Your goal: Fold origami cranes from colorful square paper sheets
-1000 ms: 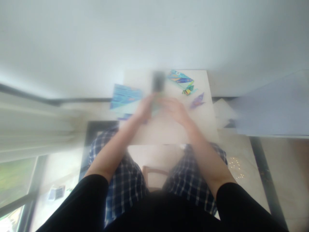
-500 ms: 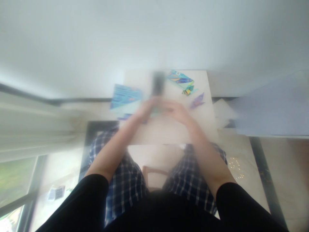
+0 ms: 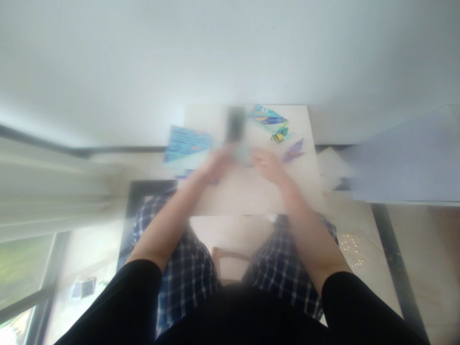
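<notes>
The picture is blurred. My left hand (image 3: pixel 217 165) and my right hand (image 3: pixel 268 165) meet over a small pale table (image 3: pixel 247 191), close together around a small pale greenish piece (image 3: pixel 241 153) that looks like paper. Both hands seem to pinch it, but the fingers are smeared. A dark upright object (image 3: pixel 235 125) stands just behind the hands.
A blue printed sheet (image 3: pixel 187 146) lies at the table's left edge. Coloured folded paper pieces (image 3: pixel 270 120) and a purple folded figure (image 3: pixel 293 150) lie at the back right. A pale blue surface (image 3: pixel 406 163) stands to the right, a window (image 3: pixel 25 268) low at the left.
The right hand has drawn back a little to the right and the pale piece now shows between the two hands. The arms hardly moved.
</notes>
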Available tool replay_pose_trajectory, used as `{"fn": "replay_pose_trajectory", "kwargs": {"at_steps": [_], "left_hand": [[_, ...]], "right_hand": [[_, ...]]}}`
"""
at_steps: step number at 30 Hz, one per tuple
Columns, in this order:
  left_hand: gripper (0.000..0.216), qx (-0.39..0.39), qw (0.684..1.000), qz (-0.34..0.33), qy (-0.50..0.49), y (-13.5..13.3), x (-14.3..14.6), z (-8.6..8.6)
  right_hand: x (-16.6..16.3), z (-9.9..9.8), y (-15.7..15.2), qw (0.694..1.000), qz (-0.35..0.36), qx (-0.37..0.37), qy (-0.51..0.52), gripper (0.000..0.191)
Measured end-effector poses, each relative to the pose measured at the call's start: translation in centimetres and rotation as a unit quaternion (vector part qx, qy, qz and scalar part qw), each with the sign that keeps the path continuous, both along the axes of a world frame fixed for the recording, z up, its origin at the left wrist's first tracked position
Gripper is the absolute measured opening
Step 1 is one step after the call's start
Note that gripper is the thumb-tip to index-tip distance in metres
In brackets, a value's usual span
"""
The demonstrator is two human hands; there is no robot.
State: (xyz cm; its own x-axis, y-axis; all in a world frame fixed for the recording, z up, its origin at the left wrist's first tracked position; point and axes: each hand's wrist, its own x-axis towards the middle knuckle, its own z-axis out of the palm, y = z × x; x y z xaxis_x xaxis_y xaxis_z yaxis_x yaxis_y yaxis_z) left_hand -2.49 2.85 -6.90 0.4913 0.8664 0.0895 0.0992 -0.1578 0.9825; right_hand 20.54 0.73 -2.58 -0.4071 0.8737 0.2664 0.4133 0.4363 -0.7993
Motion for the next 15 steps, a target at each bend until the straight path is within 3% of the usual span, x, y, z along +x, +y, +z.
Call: {"fn": "replay_pose_trajectory", "kwargs": {"at_steps": [6, 11, 15], "left_hand": [[0.059, -0.008, 0.999, 0.033, 0.023, 0.0, 0.5, 0.9], [0.059, -0.127, 0.989, 0.072, -0.032, -1.2, 1.7, 2.8], [0.064, -0.157, 0.984, 0.081, -0.015, -1.6, 1.9, 3.4]], "right_hand": [[-0.3, 0.4, -0.2, 0.997, -0.063, -0.041, -0.001, 0.02], [-0.7, 0.7, -0.2, 0.992, -0.094, -0.082, 0.026, 0.015], [-0.6, 1.0, -0.2, 0.989, -0.094, -0.11, 0.03, 0.013]]}}
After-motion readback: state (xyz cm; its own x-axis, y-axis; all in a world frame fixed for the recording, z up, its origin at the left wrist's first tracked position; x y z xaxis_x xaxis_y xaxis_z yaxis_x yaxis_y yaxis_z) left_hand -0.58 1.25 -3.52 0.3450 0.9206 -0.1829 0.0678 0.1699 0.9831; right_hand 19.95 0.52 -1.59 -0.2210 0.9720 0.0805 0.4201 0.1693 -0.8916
